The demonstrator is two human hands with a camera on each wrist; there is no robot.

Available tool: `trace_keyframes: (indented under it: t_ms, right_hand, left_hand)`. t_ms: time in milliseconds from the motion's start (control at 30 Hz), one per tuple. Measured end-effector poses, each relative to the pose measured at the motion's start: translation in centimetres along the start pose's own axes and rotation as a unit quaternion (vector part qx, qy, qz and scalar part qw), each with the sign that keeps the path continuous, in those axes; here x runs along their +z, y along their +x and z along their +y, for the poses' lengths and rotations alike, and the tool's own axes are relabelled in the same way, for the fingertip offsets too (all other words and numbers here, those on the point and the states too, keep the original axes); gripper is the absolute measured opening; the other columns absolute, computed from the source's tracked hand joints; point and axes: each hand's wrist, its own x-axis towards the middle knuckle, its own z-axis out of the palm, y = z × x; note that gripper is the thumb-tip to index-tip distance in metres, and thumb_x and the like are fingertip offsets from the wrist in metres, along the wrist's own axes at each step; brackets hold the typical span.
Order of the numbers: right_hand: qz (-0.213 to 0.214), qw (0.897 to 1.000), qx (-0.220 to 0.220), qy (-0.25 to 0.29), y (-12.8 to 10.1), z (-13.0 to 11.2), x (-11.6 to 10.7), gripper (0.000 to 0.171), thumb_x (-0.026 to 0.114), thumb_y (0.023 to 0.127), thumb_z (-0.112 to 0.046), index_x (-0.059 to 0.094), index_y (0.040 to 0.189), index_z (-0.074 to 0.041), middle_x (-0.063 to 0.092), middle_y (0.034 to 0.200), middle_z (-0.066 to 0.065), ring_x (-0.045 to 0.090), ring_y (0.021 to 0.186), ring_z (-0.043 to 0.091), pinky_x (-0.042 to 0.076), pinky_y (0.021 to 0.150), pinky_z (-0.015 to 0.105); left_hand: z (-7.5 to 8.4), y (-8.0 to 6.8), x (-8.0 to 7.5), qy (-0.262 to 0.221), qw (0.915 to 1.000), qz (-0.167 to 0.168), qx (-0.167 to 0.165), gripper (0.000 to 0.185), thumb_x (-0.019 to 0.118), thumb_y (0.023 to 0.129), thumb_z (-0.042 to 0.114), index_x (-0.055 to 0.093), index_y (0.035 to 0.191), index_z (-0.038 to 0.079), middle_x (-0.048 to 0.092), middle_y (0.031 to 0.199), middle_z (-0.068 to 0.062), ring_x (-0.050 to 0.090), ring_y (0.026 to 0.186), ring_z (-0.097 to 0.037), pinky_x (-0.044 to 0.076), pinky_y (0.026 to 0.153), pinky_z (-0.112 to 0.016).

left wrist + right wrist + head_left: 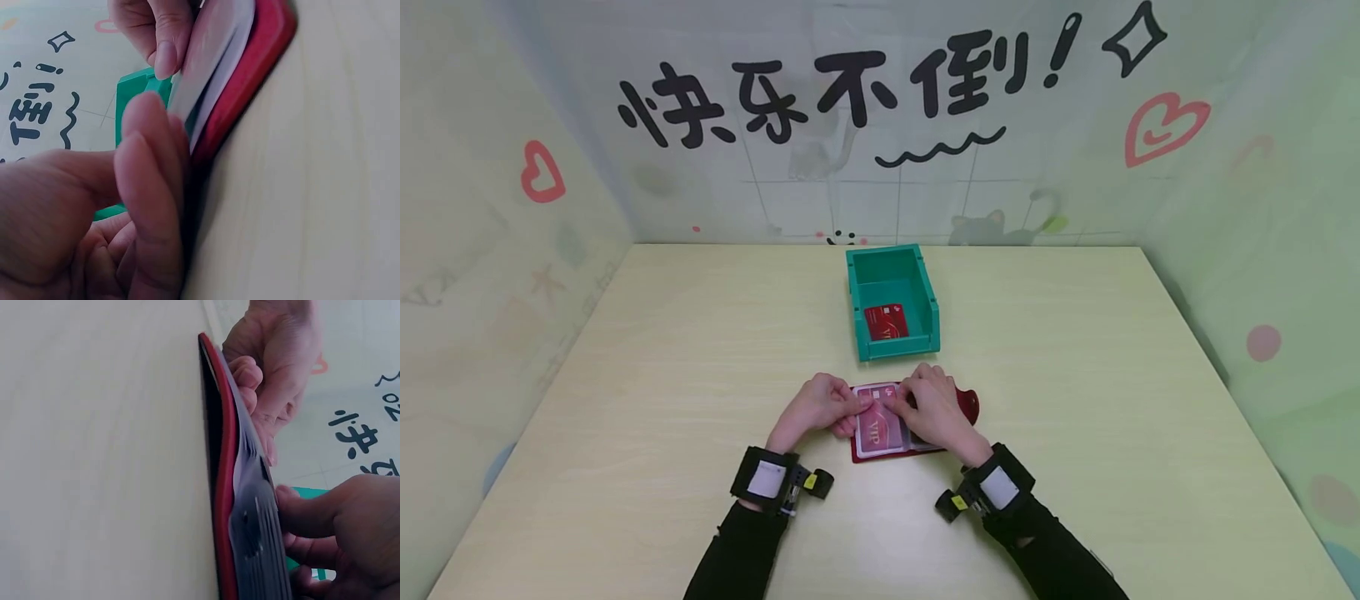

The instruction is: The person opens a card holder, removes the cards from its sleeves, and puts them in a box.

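A red card holder (pixel 967 404) lies opened flat on the table, its clear plastic sleeves (pixel 259 550) stacked over the red cover (pixel 226 462). A red card marked VIP (pixel 874 429) shows through the top sleeve on the left half. My left hand (pixel 827 404) pinches the sleeve's left edge between thumb and curled fingers. From the other side, my right hand (pixel 936 408) grips the sleeves near the middle, with its thumb at the card's upper right. In the left wrist view, the sleeve (pixel 215 56) stands lifted off the red cover. My fingers partly hide the card's edges.
Just beyond the card holder stands a teal open bin (pixel 887 279), with another red VIP card (pixel 886 322) lying inside near its front. The pale wooden table (pixel 715 333) is bordered by printed fabric walls at the back and sides.
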Motion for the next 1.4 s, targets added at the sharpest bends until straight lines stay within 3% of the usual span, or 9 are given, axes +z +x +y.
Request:
trace_keyframes:
  t_ms: [200, 333, 767, 1033, 1400]
  right_hand:
    - [0.024, 1.0, -0.005, 0.01, -0.2, 0.1, 0.3, 0.022, 0.073, 0.092, -0.025, 0.073, 0.089, -0.003, 0.053, 0.089, 0.008, 0.042, 0.088, 0.02, 0.032, 0.078, 0.034]
    - [0.027, 0.999, 0.0, 0.02, -0.3, 0.1, 0.2, 0.022, 0.072, 0.092, -0.024, 0.074, 0.092, -0.001, 0.054, 0.09, 0.009, 0.043, 0.089, 0.021, 0.033, 0.08, 0.035]
    - [0.031, 0.998, 0.006, 0.055, -0.9, 0.6, -0.2, 0.017, 0.072, 0.092, -0.019, 0.073, 0.09, -0.002, 0.058, 0.094, 0.008, 0.05, 0.094, 0.021, 0.042, 0.082, 0.037]
    - [0.017, 0.999, 0.022, 0.045, -1.2, 0.3, -0.2, 0.033, 0.079, 0.087, -0.033, 0.059, 0.07, -0.012, 0.053, 0.09, 0.004, 0.045, 0.09, 0.017, 0.036, 0.076, 0.031]
    - [0.005, 0.998, 0.034, 0.058, -0.9, 0.6, -0.9, 0.032, 0.079, 0.088, -0.03, 0.058, 0.071, -0.011, 0.055, 0.091, 0.005, 0.048, 0.092, 0.017, 0.044, 0.074, 0.029]
  left_hand:
    - [0.0, -0.2, -0.1, -0.008, 0.9999, -0.005, 0.01, 0.024, 0.07, 0.095, 0.022, 0.066, 0.087, 0.0, 0.066, 0.059, -0.002, 0.06, 0.049, -0.009, 0.053, 0.051, -0.02]
    - [0.0, -0.3, -0.1, -0.019, 0.9994, -0.019, 0.02, 0.024, 0.068, 0.097, 0.021, 0.064, 0.087, 0.0, 0.065, 0.059, -0.001, 0.06, 0.049, -0.008, 0.052, 0.05, -0.02]
    - [0.1, -0.4, -0.1, -0.019, 0.9979, -0.045, 0.042, 0.022, 0.065, 0.099, 0.019, 0.061, 0.087, 0.0, 0.064, 0.059, 0.001, 0.061, 0.05, -0.008, 0.053, 0.051, -0.021]
    - [0.0, -0.8, -0.2, -0.024, 0.997, -0.054, 0.05, 0.022, 0.063, 0.1, 0.018, 0.061, 0.087, 0.0, 0.064, 0.06, 0.001, 0.061, 0.051, -0.007, 0.053, 0.051, -0.021]
    - [0.1, -0.6, -0.3, -0.021, 0.9975, -0.054, 0.041, 0.021, 0.063, 0.1, 0.018, 0.059, 0.087, 0.003, 0.064, 0.062, 0.001, 0.062, 0.052, -0.008, 0.053, 0.053, -0.02]
